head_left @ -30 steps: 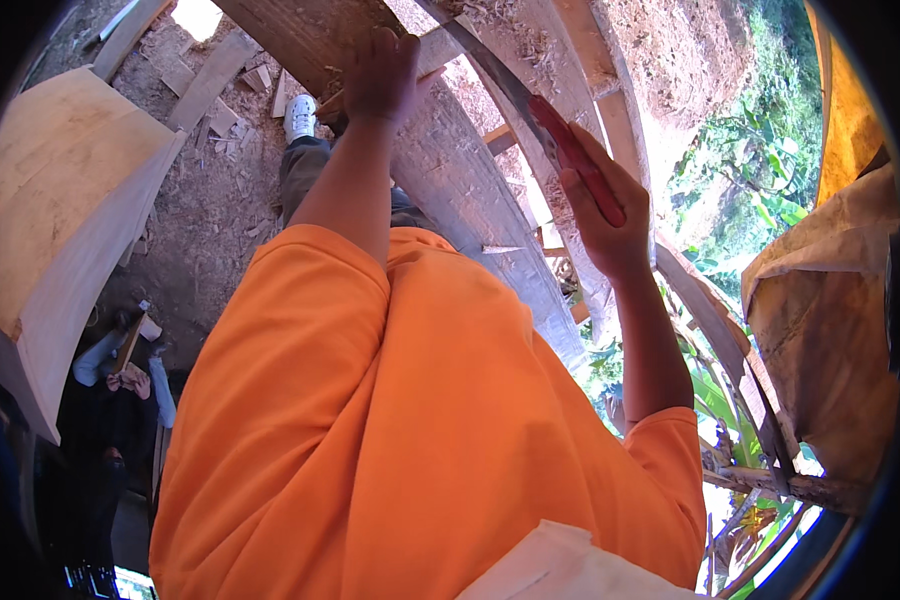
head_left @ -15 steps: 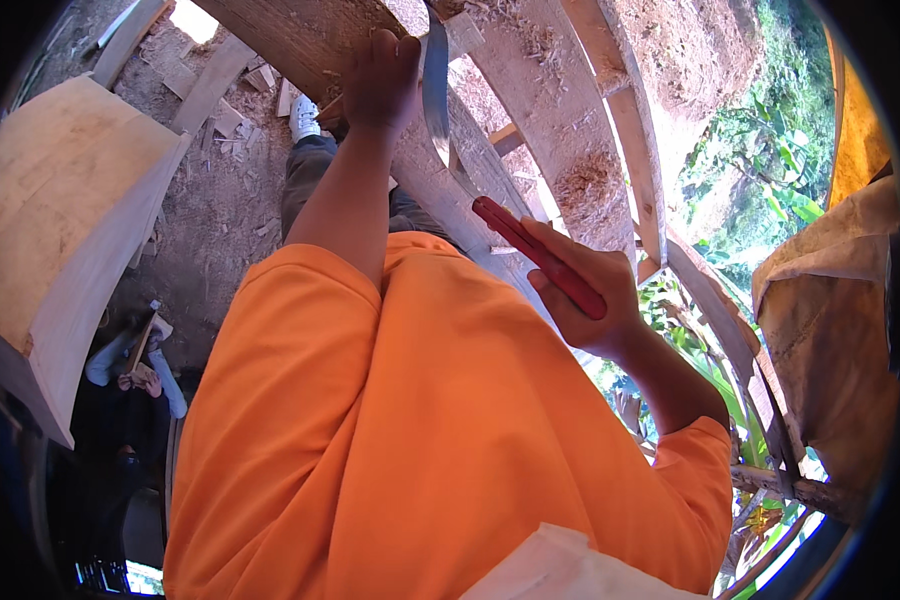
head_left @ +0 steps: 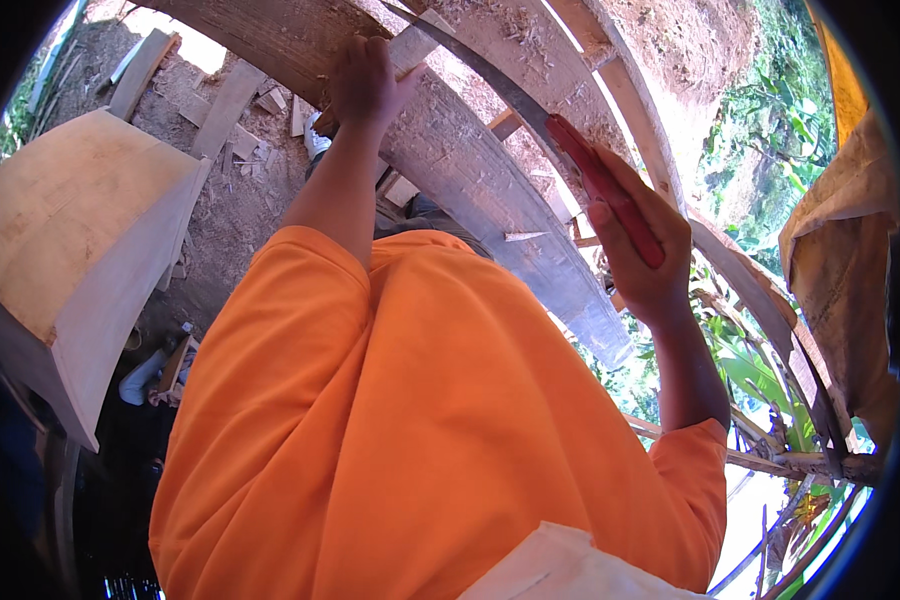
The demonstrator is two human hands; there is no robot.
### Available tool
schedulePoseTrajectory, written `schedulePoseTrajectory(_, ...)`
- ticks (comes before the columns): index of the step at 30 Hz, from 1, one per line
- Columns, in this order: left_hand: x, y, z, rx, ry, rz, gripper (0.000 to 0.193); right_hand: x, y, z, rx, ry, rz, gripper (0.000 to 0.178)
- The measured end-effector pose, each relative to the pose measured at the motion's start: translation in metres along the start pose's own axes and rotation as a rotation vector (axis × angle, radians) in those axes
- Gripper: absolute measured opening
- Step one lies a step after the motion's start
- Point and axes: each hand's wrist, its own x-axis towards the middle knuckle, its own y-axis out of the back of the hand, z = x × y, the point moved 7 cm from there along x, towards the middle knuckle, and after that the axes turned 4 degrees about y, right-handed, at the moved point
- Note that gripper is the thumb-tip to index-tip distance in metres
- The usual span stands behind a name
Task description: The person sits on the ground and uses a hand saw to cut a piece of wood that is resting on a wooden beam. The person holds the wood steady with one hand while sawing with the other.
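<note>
My right hand (head_left: 650,250) is closed around the red handle of a saw (head_left: 618,200). Its long, narrow, curved metal blade (head_left: 495,78) runs up and left, past the end of a short wooden piece (head_left: 412,46). My left hand (head_left: 363,82) has its fingers curled over this piece, the thumb pressed along its near side. The piece lies across a wide plank (head_left: 460,165). Whether the blade's teeth touch the wood cannot be made out.
Sawdust lies on a second long board (head_left: 555,85) beyond the plank. A pale panelled wooden piece (head_left: 90,220) stands at left, near floor offcuts (head_left: 255,140). Lower left, another person's hands (head_left: 165,390) are partly visible. A brown cloth (head_left: 840,260) hangs at right.
My right hand has moved up and right with the saw, and the blade has swung to a flatter slant. My left hand has shifted slightly left and down. The view has tilted a little.
</note>
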Motion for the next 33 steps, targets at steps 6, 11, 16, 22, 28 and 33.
schedulePoseTrajectory(6,-0.003,-0.004,0.001,-0.029,-0.037,0.077,0.064,-0.031,-0.001,-0.008,-0.021,-0.017,-0.02,0.05)
schedulePoseTrajectory(11,-0.003,0.0,0.001,0.005,-0.048,0.066,0.064,-0.047,0.013,-0.007,-0.14,-0.091,-0.069,0.05)
schedulePoseTrajectory(16,-0.003,-0.002,0.002,-0.031,-0.032,0.051,0.065,-0.026,0.039,0.004,-0.134,-0.006,0.007,0.048)
schedulePoseTrajectory(22,-0.001,-0.002,0.002,-0.002,-0.011,0.036,0.066,-0.008,0.054,-0.02,-0.112,-0.049,-0.037,0.048)
schedulePoseTrajectory(28,0.0,0.0,0.003,-0.021,0.006,0.022,0.065,-0.009,0.079,-0.058,-0.26,0.141,-0.027,0.064)
schedulePoseTrajectory(33,-0.001,0.005,-0.003,0.027,0.032,0.035,0.066,0.036,0.053,-0.043,-0.083,0.099,0.031,0.046)
